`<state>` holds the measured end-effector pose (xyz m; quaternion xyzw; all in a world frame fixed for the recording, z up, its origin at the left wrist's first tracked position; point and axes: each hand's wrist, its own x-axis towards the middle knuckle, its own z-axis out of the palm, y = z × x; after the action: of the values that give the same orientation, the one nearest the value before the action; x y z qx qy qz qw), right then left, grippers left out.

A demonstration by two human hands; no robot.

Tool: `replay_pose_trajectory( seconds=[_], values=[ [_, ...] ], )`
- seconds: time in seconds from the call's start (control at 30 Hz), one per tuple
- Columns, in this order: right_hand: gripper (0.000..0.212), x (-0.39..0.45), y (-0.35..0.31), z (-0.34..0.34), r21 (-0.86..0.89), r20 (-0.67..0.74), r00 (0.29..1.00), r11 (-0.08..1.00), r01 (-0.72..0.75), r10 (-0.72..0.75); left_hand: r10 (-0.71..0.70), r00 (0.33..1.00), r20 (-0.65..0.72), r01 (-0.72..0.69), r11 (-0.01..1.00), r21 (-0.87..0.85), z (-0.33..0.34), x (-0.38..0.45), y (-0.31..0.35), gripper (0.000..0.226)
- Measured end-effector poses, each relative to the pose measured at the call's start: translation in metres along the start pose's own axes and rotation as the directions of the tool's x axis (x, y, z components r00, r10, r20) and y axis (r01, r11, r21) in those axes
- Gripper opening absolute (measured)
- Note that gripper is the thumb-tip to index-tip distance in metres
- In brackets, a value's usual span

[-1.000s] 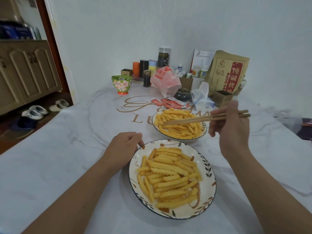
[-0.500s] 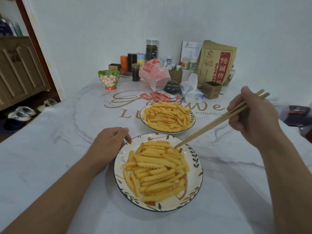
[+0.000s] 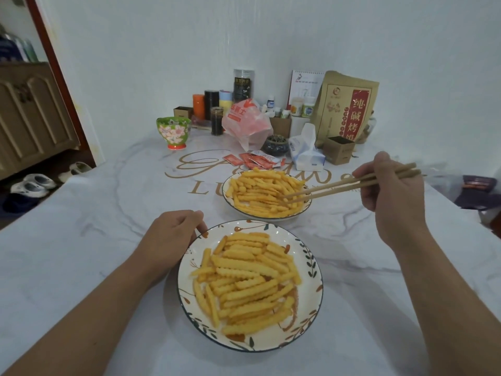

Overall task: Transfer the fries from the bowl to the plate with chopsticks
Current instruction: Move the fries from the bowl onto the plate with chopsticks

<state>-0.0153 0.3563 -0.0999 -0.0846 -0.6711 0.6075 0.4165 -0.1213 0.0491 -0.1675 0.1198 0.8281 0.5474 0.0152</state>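
Note:
A white bowl (image 3: 271,217) heaped with crinkle-cut fries (image 3: 260,192) sits beyond a leaf-patterned plate (image 3: 309,270), which also carries a pile of fries (image 3: 244,283). My right hand (image 3: 393,196) holds a pair of wooden chopsticks (image 3: 347,185); their tips rest among the fries at the bowl's right side. The tips look slightly apart, and I cannot tell whether a fry is pinched. My left hand (image 3: 173,234) rests curled against the plate's left rim, fingertips touching its edge.
At the table's far side stand a floral cup (image 3: 173,131), jars, a pink plastic bag (image 3: 248,123), a tissue pack (image 3: 307,153), red sauce packets (image 3: 257,161), a small box and a brown paper bag (image 3: 347,109). Dark items lie at the right edge.
My right hand swung the chopsticks from the bowl to the plate's far rim, then back up; now their tips are in the bowl's fries. My left hand stayed at the plate.

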Motion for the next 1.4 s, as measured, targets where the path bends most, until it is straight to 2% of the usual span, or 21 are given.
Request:
replay_pose_trajectory(
  seconds=[0.27,0.5,0.57,0.63,0.7,0.77,0.83,1.0,1.1,1.23,1.3,1.4],
  values=[
    [0.055,0.001,0.007,0.0,0.036,0.07,0.997,0.998,-0.048,0.045,0.003,1.0,0.005,-0.003,1.0,-0.012,-0.001,0.002,-0.002,0.046],
    [0.057,0.002,0.014,0.001,-0.02,0.02,0.998,0.998,-0.053,0.054,-0.001,1.0,0.017,0.002,1.0,-0.011,-0.002,0.002,-0.004,0.046],
    [0.06,0.002,0.013,0.001,0.043,-0.05,0.996,0.996,-0.078,0.08,-0.005,1.0,0.02,0.005,1.0,-0.024,-0.002,0.002,-0.004,0.046],
    [0.062,0.004,0.009,-0.002,0.184,-0.101,0.986,0.977,-0.112,0.132,-0.007,1.0,0.024,0.008,1.0,-0.028,-0.002,0.0,-0.002,0.046],
    [0.064,0.005,0.003,-0.006,0.322,-0.064,0.977,0.931,-0.174,0.205,-0.007,1.0,0.027,0.008,1.0,-0.024,-0.003,-0.001,0.0,0.046],
    [0.063,0.006,-0.002,-0.008,0.375,0.027,0.967,0.895,-0.243,0.252,-0.006,1.0,0.028,0.007,1.0,-0.019,-0.003,-0.003,0.002,0.046],
    [0.062,0.006,-0.004,-0.01,0.35,0.078,0.963,0.898,-0.267,0.256,-0.009,1.0,0.026,0.01,1.0,-0.013,-0.004,-0.003,0.003,0.045],
    [0.065,0.011,-0.006,-0.019,0.231,0.035,0.978,0.95,-0.209,0.206,-0.014,1.0,0.025,0.014,1.0,-0.002,-0.003,-0.004,0.003,0.045],
    [0.064,0.008,-0.007,-0.017,0.168,0.061,0.982,0.968,-0.187,0.179,-0.017,1.0,0.026,0.017,1.0,-0.002,-0.003,-0.003,0.003,0.045],
    [0.063,0.005,-0.009,-0.01,0.201,0.058,0.981,0.96,-0.193,0.185,-0.006,1.0,0.021,0.006,1.0,0.02,-0.003,-0.003,0.002,0.045],
    [0.058,0.004,-0.007,-0.006,0.186,0.059,0.986,0.968,-0.166,0.158,-0.003,1.0,0.022,0.003,1.0,0.02,-0.003,-0.002,0.002,0.045],
    [0.046,-0.002,0.0,0.006,0.069,0.099,0.991,0.993,-0.096,0.089,-0.002,1.0,0.023,0.002,1.0,0.014,-0.003,-0.003,0.002,0.045]
  ],
)
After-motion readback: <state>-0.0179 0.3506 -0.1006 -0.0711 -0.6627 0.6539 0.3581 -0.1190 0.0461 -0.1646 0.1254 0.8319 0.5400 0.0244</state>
